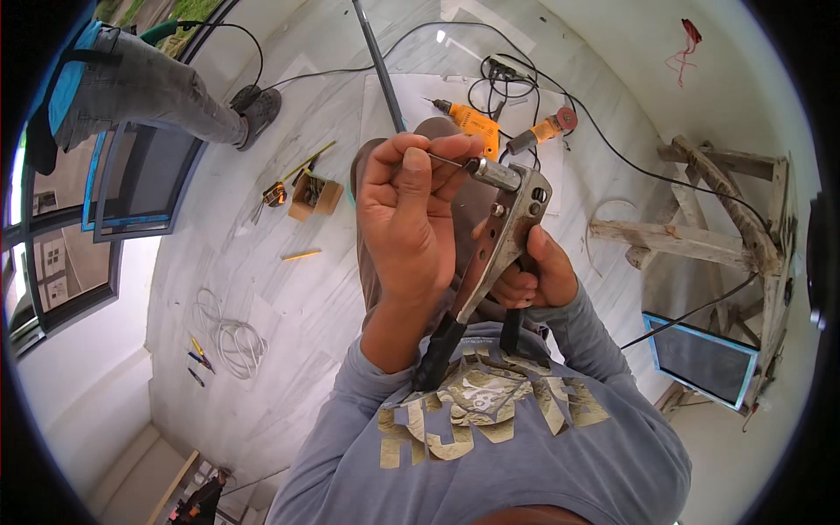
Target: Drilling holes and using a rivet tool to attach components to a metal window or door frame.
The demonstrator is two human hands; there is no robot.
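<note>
A hand riveter [500, 243] with a worn metal body and black grips is held up in front of my chest, its nose pointing up and left. My right hand [547, 276] is closed around its body, just above one black handle. The thumb and fingers of my left hand [404, 223] pinch the thin pin of a rivet [446, 160], whose other end meets the riveter's nose. The two handles of the riveter stand spread apart, their ends close to my shirt.
A yellow drill [472, 122], an angle grinder [542, 131] and black cords lie ahead. Left on the floor are a small cardboard box [325, 197], a tape measure [275, 194] and coiled white cable [238, 347]. A wooden trestle [674, 241] stands right; another person's leg [166, 92] is upper left.
</note>
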